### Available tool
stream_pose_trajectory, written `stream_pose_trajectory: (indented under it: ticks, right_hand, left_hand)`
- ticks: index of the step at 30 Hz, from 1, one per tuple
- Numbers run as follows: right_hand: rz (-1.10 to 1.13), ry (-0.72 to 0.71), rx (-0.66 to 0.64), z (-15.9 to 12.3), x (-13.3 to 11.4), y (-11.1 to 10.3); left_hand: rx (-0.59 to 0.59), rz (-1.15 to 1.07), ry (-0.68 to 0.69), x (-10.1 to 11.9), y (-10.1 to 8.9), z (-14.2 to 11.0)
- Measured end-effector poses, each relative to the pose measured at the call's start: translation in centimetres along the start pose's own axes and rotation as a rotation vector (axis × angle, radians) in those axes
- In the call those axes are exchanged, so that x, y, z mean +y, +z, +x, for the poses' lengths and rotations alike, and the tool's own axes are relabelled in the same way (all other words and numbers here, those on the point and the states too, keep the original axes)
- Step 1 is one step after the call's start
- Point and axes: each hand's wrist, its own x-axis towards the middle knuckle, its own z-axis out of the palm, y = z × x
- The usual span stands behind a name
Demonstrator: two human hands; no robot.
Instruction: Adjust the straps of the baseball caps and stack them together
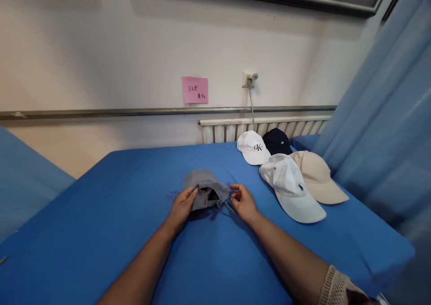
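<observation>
A grey baseball cap is over the middle of the blue-covered table, its rear opening and adjusting strap turned toward me. My left hand pinches the cap's left edge beside that opening, thumb on top. Just right of the cap is my right hand, its fingers bent and slightly apart, with nothing visible between them. The loose strap end sticks out from the cap's back and passes close below the right fingertips. The cap's brim is hidden on the far side.
On the right of the blue table are a white cap, a navy cap, a pale cap with a horse logo and a beige cap. Behind are a radiator and a rail. A blue curtain hangs right.
</observation>
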Motion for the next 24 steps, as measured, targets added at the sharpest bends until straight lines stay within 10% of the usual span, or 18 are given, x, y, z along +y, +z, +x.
stream_pose_trajectory:
  ticks: [11, 20, 24]
  right_hand:
    - [-0.253, -0.472, -0.090, -1.5, -4.2, -0.8]
    - [-0.139, -0.105, -0.041, 0.2, -1.5, -0.4]
    - [-0.129, -0.068, -0.047, 0.7, -0.7, -0.2]
  left_hand:
    - [-0.009, 0.381, 0.156, 0.8, 1.4, -0.1]
    - [0.146, 0.439, 0.388, 2.5, 1.6, -2.1]
    - [-0.131, 0.599, 0.634, 5.0, 2.7, -4.1]
